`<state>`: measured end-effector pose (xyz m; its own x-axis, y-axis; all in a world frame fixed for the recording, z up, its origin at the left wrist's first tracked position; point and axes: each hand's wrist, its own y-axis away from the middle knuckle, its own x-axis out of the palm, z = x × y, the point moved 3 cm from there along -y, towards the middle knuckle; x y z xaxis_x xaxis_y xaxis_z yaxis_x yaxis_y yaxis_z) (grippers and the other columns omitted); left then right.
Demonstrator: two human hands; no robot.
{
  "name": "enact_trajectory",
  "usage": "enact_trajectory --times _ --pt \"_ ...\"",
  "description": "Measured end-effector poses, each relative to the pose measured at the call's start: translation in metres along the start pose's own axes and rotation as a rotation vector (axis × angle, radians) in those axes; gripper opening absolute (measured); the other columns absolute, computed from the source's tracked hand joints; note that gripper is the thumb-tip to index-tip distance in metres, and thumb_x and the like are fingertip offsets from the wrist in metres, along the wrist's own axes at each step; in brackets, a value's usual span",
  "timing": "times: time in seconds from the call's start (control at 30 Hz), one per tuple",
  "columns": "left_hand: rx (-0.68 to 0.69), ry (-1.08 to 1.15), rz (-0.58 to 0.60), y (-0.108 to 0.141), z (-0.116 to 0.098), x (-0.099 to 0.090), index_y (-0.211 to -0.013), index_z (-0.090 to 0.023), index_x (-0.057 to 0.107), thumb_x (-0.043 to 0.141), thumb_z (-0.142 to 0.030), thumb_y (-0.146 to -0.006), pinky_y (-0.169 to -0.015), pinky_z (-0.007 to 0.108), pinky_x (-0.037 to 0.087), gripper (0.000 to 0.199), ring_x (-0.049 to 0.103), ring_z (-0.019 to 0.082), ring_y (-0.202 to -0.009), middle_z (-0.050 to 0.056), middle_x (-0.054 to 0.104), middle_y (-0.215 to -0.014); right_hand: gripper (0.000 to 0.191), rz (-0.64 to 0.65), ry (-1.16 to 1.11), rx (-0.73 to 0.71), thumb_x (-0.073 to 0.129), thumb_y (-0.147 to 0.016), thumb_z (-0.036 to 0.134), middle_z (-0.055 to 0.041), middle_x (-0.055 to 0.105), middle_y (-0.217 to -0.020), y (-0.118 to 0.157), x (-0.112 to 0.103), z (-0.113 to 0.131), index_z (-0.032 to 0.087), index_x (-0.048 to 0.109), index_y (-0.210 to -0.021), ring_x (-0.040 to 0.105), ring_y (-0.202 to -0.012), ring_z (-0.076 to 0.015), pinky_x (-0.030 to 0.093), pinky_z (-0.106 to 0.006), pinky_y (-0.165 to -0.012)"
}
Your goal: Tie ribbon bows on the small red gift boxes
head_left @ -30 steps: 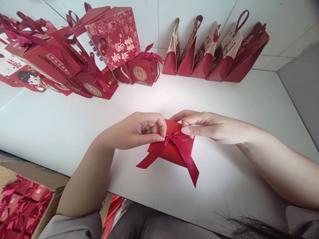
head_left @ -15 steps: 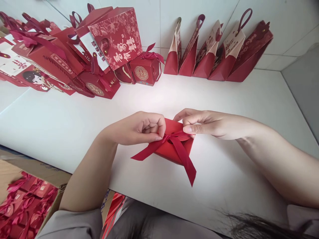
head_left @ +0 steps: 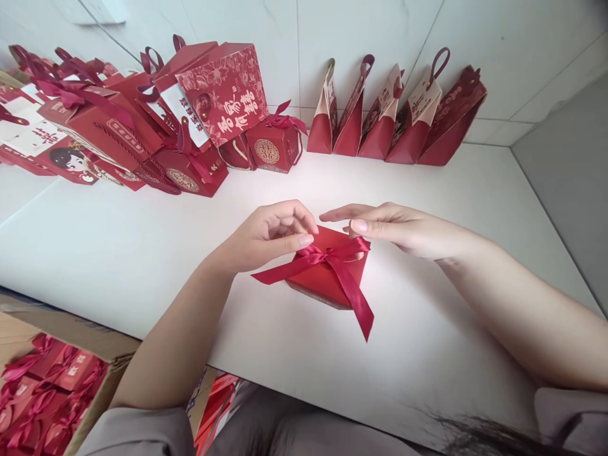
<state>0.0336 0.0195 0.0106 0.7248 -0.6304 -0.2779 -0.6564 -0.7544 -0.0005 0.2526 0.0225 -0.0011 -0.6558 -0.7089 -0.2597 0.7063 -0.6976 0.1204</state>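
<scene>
A small red gift box point(head_left: 323, 288) sits on the white table in front of me, with a dark red satin ribbon point(head_left: 349, 288) tied in a bow on top. Its two tails spread toward the left and the lower right. My left hand point(head_left: 275, 234) is at the bow's left side, fingers curled loosely and thumb apart from them, holding nothing I can see. On the right side, my right hand point(head_left: 389, 228) hovers by the other loop with its fingers stretched out and thumb raised. Part of the box's far side is hidden behind the hands.
Red gift boxes with handles and ribbons point(head_left: 190, 120) crowd the back left of the white table point(head_left: 446, 342). Several wedge-shaped gift bags point(head_left: 375, 136) lean along the tiled wall. At lower left, a cardboard carton point(head_left: 102, 339) holds many ribboned red boxes.
Both hands have let go of the bow, and their fingers have opened. The bow's loops now show more fully. The view has tilted slightly.
</scene>
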Motion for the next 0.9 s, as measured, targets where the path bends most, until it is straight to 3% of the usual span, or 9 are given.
enact_trajectory --times 0.17,0.3,0.37,0.43,0.53,0.67,0.8,0.9 --pt "-0.024 0.020 0.008 0.001 0.001 -0.001 -0.095 -0.017 0.061 0.064 -0.025 -0.088 -0.050 0.016 0.042 0.011 0.051 0.008 -0.059 -0.001 0.057 -0.072 0.033 -0.208 0.094 -0.105 0.055 -0.095 0.050 -0.0066 0.060 -0.135 -0.002 0.005 0.002 0.022 0.071 -0.088 0.053 -0.128 -0.0280 0.043 -0.045 -0.104" --pt "-0.042 0.041 0.018 0.001 0.001 -0.002 -0.094 -0.017 0.061 0.065 -0.024 -0.088 -0.047 0.016 0.043 0.010 0.053 0.009 -0.060 -0.002 0.057 -0.070 0.013 -0.508 0.495 -0.470 0.061 -0.093 0.032 -0.0102 0.065 -0.114 0.013 0.020 0.027 0.021 0.066 -0.089 0.060 -0.113 -0.0256 0.048 -0.045 -0.096" --pt "-0.035 0.058 0.031 0.001 0.001 -0.002 -0.093 -0.017 0.061 0.064 -0.024 -0.088 -0.046 0.016 0.042 0.009 0.051 0.008 -0.055 -0.003 0.056 -0.066 0.011 -0.470 0.711 -0.647 0.061 -0.093 0.028 -0.0087 0.067 -0.103 0.021 0.041 0.039 0.021 0.067 -0.087 0.063 -0.101 -0.0230 0.052 -0.043 -0.091" --pt "-0.031 0.076 0.054 0.001 0.001 -0.002 -0.094 -0.017 0.061 0.063 -0.024 -0.090 -0.045 0.016 0.042 0.009 0.048 0.007 -0.051 -0.003 0.054 -0.063 0.009 -0.413 0.895 -0.732 0.062 -0.092 0.026 -0.0069 0.068 -0.105 0.027 0.064 0.043 0.021 0.069 -0.090 0.062 -0.101 -0.0218 0.051 -0.042 -0.095" --pt "-0.044 0.108 0.092 0.001 0.000 0.001 -0.096 -0.016 0.060 0.059 -0.024 -0.093 -0.046 0.016 0.042 0.009 0.048 0.006 -0.050 -0.003 0.055 -0.063 0.014 -0.372 1.208 -0.755 0.058 -0.093 0.022 -0.0077 0.064 -0.127 0.031 0.098 0.038 0.020 0.070 -0.101 0.055 -0.121 -0.0242 0.039 -0.048 -0.113" --pt "-0.060 0.074 0.129 0.001 0.000 0.003 -0.095 -0.015 0.059 0.059 -0.022 -0.092 -0.050 0.016 0.043 0.008 0.050 0.006 -0.054 -0.003 0.056 -0.065 0.036 -0.342 1.490 -0.628 0.048 -0.098 0.023 -0.0139 0.048 -0.149 0.028 0.120 0.023 0.011 0.061 -0.129 0.041 -0.137 -0.0298 0.037 -0.057 -0.113" --pt "-0.077 0.064 0.131 0.000 0.002 0.003 -0.094 -0.015 0.059 0.057 -0.019 -0.092 -0.051 0.017 0.044 0.005 0.050 0.007 -0.053 -0.004 0.055 -0.063 0.042 -0.313 1.463 -0.634 0.039 -0.097 0.009 -0.0143 0.050 -0.148 0.026 0.117 0.022 0.004 0.053 -0.136 0.043 -0.137 -0.0282 0.039 -0.058 -0.112" --pt "-0.079 0.073 0.123 0.000 0.004 0.003 -0.093 -0.016 0.059 0.055 -0.018 -0.092 -0.050 0.017 0.043 0.005 0.048 0.007 -0.051 -0.004 0.053 -0.061 0.035 -0.296 1.217 -0.689 0.042 -0.098 0.007 -0.0098 0.063 -0.136 0.028 0.106 0.032 0.007 0.061 -0.127 0.052 -0.131 -0.0248 0.034 -0.055 -0.117"
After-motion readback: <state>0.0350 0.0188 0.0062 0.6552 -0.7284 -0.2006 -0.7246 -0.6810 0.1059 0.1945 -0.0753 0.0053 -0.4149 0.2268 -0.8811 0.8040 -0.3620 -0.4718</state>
